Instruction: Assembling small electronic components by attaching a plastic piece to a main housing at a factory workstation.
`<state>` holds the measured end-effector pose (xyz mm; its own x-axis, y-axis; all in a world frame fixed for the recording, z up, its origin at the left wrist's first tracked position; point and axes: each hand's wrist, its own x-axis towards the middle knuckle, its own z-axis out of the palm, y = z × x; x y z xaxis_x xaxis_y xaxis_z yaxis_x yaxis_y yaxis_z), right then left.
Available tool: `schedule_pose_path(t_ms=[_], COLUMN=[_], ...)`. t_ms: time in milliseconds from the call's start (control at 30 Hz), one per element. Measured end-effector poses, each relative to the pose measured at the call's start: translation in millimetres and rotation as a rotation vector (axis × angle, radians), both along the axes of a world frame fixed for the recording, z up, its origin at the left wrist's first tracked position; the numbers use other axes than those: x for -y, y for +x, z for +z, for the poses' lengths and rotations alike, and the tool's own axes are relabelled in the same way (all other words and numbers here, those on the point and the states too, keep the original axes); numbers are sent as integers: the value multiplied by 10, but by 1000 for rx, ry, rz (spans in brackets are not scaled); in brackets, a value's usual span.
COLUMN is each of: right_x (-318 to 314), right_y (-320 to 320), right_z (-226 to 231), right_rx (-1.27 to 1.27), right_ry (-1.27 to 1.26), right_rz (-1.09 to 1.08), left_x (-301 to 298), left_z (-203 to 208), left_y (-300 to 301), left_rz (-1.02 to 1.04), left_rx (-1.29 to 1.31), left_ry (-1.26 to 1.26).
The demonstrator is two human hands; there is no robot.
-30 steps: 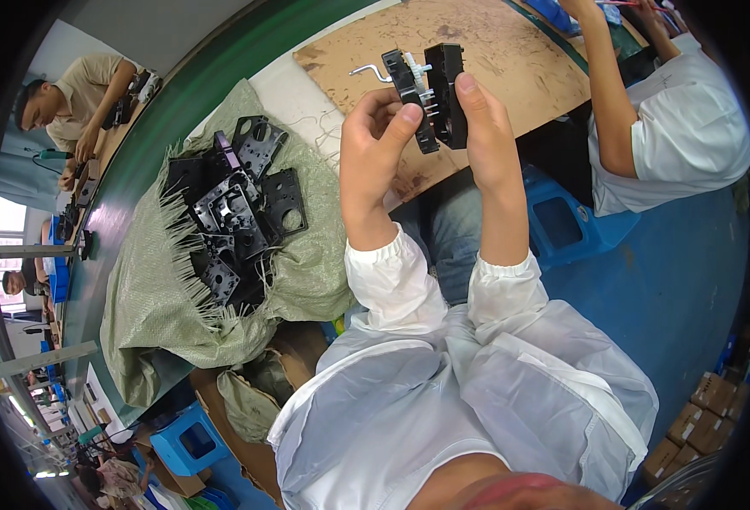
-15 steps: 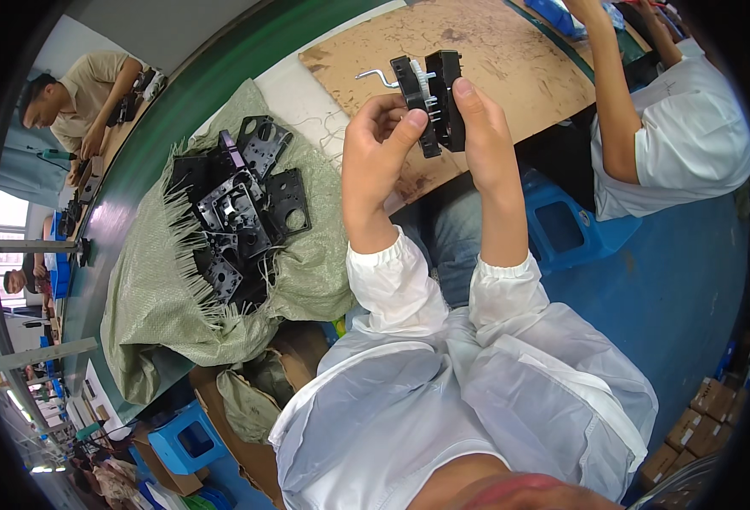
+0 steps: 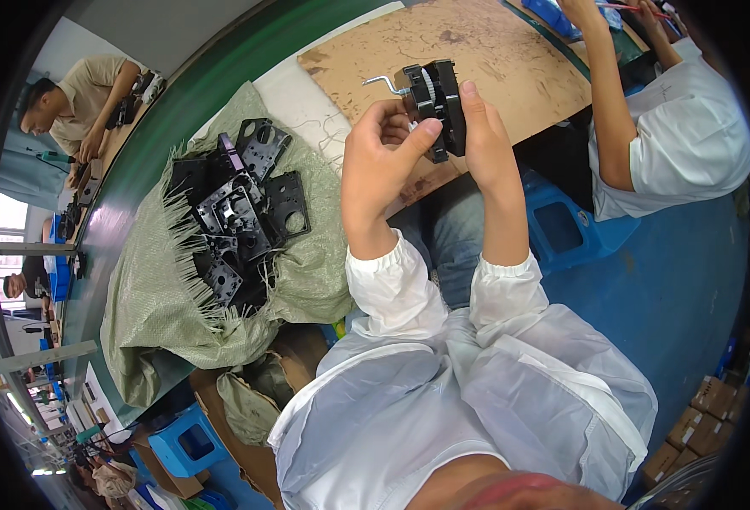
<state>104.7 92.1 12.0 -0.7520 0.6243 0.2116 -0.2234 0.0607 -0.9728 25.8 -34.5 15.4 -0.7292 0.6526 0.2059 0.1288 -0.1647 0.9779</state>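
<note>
Above the near edge of the wooden board, both my hands hold a black plastic gear housing [image 3: 450,106] upright. Its two halves sit close together, with a white toothed gear showing between them. From its left side sticks a bent metal crank [image 3: 383,83]. My left hand [image 3: 383,149] grips the left half, thumb on the near face and fingers curled behind. My right hand [image 3: 487,136] presses the right half, thumb along its outer side; its other fingers are mostly hidden. To the left, an open woven sack [image 3: 307,276] holds several black plastic parts [image 3: 243,208].
The scratched wooden board [image 3: 511,59] lies on the green bench [image 3: 213,68]. At the right a co-worker in white [image 3: 681,127] sits near a blue stool [image 3: 562,225]. Below the sack stands an open cardboard box [image 3: 230,425], beside another blue stool [image 3: 190,442]. More people work at the far left.
The two halves of the housing, apart before, have come together around the gear. The housing has shifted slightly nearer and turned a little, and the crank has moved with it.
</note>
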Motion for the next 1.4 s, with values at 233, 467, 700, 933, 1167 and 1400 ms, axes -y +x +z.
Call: schedule_pose_path(t_ms=[233,467,700,933,1167,1400], right_x=[-60,-32,-31,-45,69,-22], right_y=[-31,-33,-24,-80,-121,-46], right_z=[-50,-59,-73,-63,-38,32], right_rx=[69,25,-41,-63,-209,-287], right_ry=[138,77,81,132,48,-71], right_rz=[0,27,32,68,99,144], left_x=[-6,9,-9,-54,-135,-64], left_z=[-26,-6,49,4,-7,-59], left_y=[-52,-61,6,-32,33,-18], left_rz=[0,20,22,9,-22,-58], left_rx=[-46,-90,2,-88,-3,-135], left_ry=[35,-1,11,28,108,119])
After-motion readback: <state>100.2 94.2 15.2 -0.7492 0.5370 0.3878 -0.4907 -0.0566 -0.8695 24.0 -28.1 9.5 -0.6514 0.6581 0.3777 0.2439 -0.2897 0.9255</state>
